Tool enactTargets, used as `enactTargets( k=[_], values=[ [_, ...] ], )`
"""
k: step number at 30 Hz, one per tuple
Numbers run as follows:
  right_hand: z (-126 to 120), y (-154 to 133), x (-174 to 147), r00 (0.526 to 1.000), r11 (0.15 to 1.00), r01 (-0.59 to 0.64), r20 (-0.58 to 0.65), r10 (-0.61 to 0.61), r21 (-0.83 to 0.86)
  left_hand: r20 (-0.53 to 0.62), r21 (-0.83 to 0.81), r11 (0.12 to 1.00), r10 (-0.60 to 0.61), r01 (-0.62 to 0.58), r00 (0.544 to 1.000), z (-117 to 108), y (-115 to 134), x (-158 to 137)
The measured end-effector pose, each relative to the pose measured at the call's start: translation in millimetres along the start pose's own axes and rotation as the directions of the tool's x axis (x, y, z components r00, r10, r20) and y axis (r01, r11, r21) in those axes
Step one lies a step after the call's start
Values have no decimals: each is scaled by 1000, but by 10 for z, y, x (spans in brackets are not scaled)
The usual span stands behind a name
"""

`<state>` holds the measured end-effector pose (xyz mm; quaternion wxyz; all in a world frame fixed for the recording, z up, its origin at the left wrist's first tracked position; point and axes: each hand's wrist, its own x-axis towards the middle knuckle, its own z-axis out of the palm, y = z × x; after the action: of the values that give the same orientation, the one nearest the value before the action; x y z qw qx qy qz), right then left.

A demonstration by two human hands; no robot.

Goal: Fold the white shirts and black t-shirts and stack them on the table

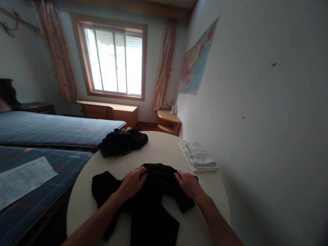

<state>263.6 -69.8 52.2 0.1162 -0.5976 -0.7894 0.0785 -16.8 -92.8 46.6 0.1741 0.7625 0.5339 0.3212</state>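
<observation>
Garment point(147, 212), black, one; lies loosely spread on near part of round table point(215, 201), sleeve-like parts out to both sides; left hand point(132, 182) on its upper left, thumb and fingers curled, pinching cloth; right hand point(189, 183) on its upper right, fingertips bent, pinching cloth; heap point(123, 141), black cloth, at far left table edge, apart from garment; stack point(200, 157), white, folded flat, at right edge by wall point(269, 143); sheet point(25, 177), printed, on near mattress point(73, 160); map point(198, 61) on wall.
</observation>
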Motion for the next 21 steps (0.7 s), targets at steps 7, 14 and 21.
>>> enactTargets(
  k=[7, 14, 21],
  values=[
    [-710, 100, -218, 995, 915, 95, 0, -103, 392, 263, -425, 898, 7, 110, 965, -348, 180, 7],
    [-1360, 56, 3, 951, 842, 133, -307, 40, 523, -376, -275, 957, -14, -97, 927, -893, 440, 596],
    [-1194, -59, 552, 886, 804, 122, -429, 175, 581, -222, -141, 981, -161, 131, 962, -626, 264, 957]
  ],
)
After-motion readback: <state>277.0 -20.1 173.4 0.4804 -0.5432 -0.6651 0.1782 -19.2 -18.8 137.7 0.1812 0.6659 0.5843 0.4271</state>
